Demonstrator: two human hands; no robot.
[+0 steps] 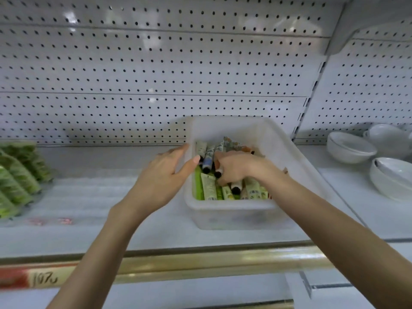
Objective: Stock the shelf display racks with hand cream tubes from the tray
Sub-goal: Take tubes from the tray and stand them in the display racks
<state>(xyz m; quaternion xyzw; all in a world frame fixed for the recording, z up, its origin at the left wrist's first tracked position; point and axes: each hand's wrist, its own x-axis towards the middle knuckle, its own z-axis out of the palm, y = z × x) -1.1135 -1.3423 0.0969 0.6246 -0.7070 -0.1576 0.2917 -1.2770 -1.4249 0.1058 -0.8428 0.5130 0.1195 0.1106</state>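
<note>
A translucent white tray (236, 216) stands on the shelf, holding several hand cream tubes (209, 188), green, cream and blue, most with dark caps. My right hand (234, 168) reaches down into the tray, its fingers curled round a dark-capped tube (218, 172) among the pile. My left hand (166, 177) rests against the tray's left wall, fingers straight along the outside and thumb hooked over the rim. A clear display rack (20, 175) at the far left holds rows of green tubes standing tilted.
The white shelf (100, 197) runs between the rack and the tray, backed by a perforated panel (156, 74). White bowls (350, 148) are stacked on the right shelf section. A gold price rail (200, 262) lines the front edge.
</note>
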